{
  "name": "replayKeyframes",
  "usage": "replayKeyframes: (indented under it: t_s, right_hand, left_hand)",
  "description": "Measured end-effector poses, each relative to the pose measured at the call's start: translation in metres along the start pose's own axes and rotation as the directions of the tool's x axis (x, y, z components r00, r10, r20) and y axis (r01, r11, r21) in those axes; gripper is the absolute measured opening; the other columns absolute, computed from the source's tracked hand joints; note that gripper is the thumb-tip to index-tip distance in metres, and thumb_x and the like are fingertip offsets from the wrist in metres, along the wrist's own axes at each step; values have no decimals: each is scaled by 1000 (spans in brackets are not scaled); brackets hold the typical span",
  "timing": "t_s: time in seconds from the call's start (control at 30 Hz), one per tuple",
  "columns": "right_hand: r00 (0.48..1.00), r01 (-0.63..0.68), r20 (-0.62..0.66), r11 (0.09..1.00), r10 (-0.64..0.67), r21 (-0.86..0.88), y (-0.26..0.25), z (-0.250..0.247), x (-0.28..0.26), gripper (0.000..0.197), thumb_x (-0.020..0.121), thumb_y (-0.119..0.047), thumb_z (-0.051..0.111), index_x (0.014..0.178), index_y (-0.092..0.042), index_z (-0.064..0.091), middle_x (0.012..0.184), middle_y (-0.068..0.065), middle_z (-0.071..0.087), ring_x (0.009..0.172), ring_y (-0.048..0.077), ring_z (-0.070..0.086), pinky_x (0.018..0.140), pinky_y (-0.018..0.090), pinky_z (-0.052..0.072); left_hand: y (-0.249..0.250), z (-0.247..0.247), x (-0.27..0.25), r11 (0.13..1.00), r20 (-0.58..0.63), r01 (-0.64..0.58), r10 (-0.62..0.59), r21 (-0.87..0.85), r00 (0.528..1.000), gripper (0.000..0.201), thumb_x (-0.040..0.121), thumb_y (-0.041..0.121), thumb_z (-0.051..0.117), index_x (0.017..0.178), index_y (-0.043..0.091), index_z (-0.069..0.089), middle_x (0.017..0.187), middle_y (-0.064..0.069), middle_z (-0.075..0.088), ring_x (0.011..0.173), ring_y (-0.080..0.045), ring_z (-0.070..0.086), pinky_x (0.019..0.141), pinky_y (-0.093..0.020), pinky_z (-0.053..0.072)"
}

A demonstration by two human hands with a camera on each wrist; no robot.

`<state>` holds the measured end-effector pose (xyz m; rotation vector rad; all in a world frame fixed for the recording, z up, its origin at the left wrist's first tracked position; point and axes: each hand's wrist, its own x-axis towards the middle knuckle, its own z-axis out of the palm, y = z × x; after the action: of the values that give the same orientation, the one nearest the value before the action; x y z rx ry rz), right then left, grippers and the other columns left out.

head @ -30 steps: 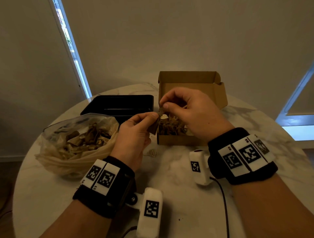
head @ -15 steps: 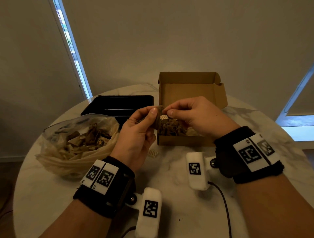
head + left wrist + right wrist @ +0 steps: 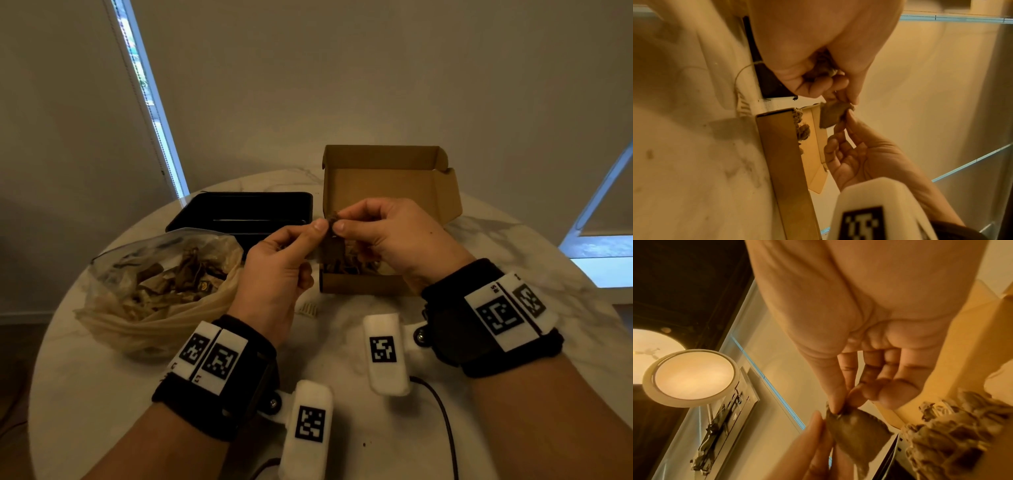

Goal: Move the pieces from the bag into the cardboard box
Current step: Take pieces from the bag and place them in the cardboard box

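Observation:
A clear plastic bag (image 3: 164, 284) of brown and tan pieces lies open at the left of the table. The open cardboard box (image 3: 363, 284) stands to its right with several pieces (image 3: 951, 426) inside. Both hands meet over the box's left wall. My left hand (image 3: 317, 228) and my right hand (image 3: 339, 222) each pinch the top of one flat dark brown piece (image 3: 833, 116), which hangs between them above the box. The left hand's curled fingers also hold more pieces (image 3: 822, 68) in the palm. Much of the box's inside is hidden behind the hands.
A black tray (image 3: 239, 212) sits behind the bag, left of the box. A small pale ridged piece (image 3: 308, 310) lies on the round marble table (image 3: 376, 445) in front of the box. A black cable (image 3: 442, 411) trails toward the near edge.
My right wrist has dropped and shifted to the right since a second ago. The pinch on the dark piece has stayed over the box's left wall.

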<state>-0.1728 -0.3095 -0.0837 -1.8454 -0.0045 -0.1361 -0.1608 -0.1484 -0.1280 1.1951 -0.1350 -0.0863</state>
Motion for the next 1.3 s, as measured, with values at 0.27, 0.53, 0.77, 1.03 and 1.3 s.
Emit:
replayKeyframes:
  t_s: [0.27, 0.53, 0.77, 1.03, 1.3]
  right_hand:
    - [967, -64, -251, 997, 51, -43, 0, -21, 18, 8, 97, -17, 66, 91, -23, 64, 106, 6, 70, 91, 18, 71, 68, 28, 59]
    - [968, -220, -194, 908, 158, -356, -16, -5, 52, 3, 93, -15, 71, 92, -12, 69, 103, 9, 71, 101, 26, 68, 95, 44, 57]
    - [957, -288, -156, 724, 246, -627, -13, 7, 66, 21, 90, -19, 75, 104, -4, 74, 106, 13, 74, 101, 29, 70, 94, 46, 58]
    - [979, -155, -22, 664, 205, -732, -18, 12, 43, 39, 102, -45, 52, 114, -13, 72, 106, 10, 71, 89, 20, 65, 69, 28, 51]
    - [980, 186, 145, 904, -140, -384, -25, 25, 1, 16, 98, -41, 62, 94, -33, 76, 89, -12, 75, 82, -1, 68, 72, 27, 53]
  left_hand:
    - [-7, -2, 7, 999, -67, 24, -21, 43, 998, 16, 92, 14, 71, 107, 15, 75, 87, 0, 71, 53, -4, 44, 54, -20, 39]
    - [-24, -10, 14, 946, -54, 154, -144, 286, 988, 25, 91, 5, 72, 114, 16, 69, 83, -4, 62, 44, -1, 46, 45, -19, 38]
    - [-22, -10, 14, 933, -48, 174, -167, 316, 985, 26, 91, 4, 71, 114, 17, 67, 92, -15, 62, 46, -6, 44, 44, -21, 38]
    - [-10, -2, 11, 972, -92, 201, -191, 118, 977, 24, 100, 36, 62, 113, 17, 67, 72, 3, 55, 46, -4, 44, 48, -22, 37]
    - [-1, 0, 11, 945, -47, 221, -239, -241, 970, 76, 95, 76, 30, 136, 18, 57, 76, -2, 64, 51, -10, 39, 50, -25, 31]
